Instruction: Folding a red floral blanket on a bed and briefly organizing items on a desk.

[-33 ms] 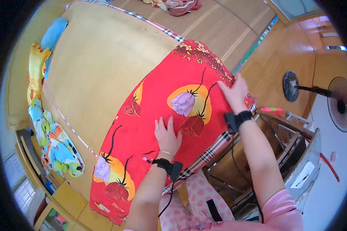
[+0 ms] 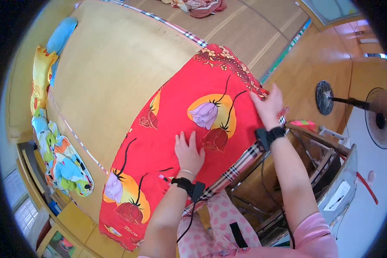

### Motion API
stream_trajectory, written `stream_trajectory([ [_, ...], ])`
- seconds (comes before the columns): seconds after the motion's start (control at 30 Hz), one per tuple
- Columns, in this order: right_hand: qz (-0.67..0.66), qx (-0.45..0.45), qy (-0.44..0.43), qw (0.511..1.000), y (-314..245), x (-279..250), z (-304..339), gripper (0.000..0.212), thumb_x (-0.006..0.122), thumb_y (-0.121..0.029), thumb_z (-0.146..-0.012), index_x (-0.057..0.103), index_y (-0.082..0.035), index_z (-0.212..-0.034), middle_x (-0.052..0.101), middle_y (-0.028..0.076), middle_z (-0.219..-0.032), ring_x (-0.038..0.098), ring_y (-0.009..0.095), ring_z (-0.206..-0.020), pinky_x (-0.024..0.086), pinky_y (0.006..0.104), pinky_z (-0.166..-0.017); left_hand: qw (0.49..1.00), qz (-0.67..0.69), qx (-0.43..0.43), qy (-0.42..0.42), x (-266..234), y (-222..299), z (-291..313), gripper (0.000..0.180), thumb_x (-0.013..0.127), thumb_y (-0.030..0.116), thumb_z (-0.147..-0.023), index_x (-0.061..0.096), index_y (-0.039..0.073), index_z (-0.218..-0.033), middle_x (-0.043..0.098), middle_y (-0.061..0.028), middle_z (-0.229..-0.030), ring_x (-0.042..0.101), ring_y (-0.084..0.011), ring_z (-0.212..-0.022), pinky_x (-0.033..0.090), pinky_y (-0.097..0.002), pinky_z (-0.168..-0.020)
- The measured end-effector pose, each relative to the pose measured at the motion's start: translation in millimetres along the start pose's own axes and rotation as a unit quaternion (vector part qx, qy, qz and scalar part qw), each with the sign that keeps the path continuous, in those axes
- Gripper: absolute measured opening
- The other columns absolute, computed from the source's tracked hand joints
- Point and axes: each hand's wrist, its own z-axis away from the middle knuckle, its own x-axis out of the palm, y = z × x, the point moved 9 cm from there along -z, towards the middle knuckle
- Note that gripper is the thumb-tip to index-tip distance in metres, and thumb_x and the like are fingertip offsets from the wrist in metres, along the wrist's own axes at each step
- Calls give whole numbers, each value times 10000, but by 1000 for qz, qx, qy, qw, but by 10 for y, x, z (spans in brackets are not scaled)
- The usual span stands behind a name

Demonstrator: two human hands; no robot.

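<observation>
A red blanket (image 2: 176,112) printed with purple and dark red roses lies folded in a long strip along the near right side of the bed. My left hand (image 2: 188,155) rests flat on its middle, fingers spread, just left of a dark red rose. At the blanket's right edge is my right hand (image 2: 268,107), its thumb held apart from the fingers and nothing gripped between them. The flowered border (image 2: 228,64) runs along the blanket's far right end. Each wrist wears a black strap with a small dark device.
A tan mat (image 2: 120,64) with a plaid edge covers the bed. Bunched colourful cloths (image 2: 66,159) line its left side, and a crumpled pinkish cloth (image 2: 200,6) lies at the far end. To the right stand a wooden frame (image 2: 296,163) and a fan (image 2: 379,116).
My right hand has shifted slightly to the right, off the blanket's top surface toward its edge. My left hand has barely moved, a touch to the right.
</observation>
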Motion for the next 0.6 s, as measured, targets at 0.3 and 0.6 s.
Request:
stream_trajectory([
  [0.3, -573, 464, -334, 588, 761, 718, 1286, 618, 679, -368, -908, 464, -107, -1426, 539, 49, -1422, 509, 266, -1298, 381, 464, -1107, 995, 62, -28, -76, 107, -11, 1027, 695, 691, 273, -803, 433, 121, -1430, 335, -266, -1469, 283, -465, -1382, 312, -558, -1087],
  [0.6, -502, 128, -324, 792, -1177, -444, 1306, 540, 753, -89, -808, 535, -5, -1295, 637, 101, -1242, 602, 216, -1136, 459, 360, -1013, 987, 128, -95, 4, -487, -741, 1926, 703, 716, 215, -780, 438, 74, -1410, 359, -322, -1424, 350, -487, -1332, 314, -535, -1107],
])
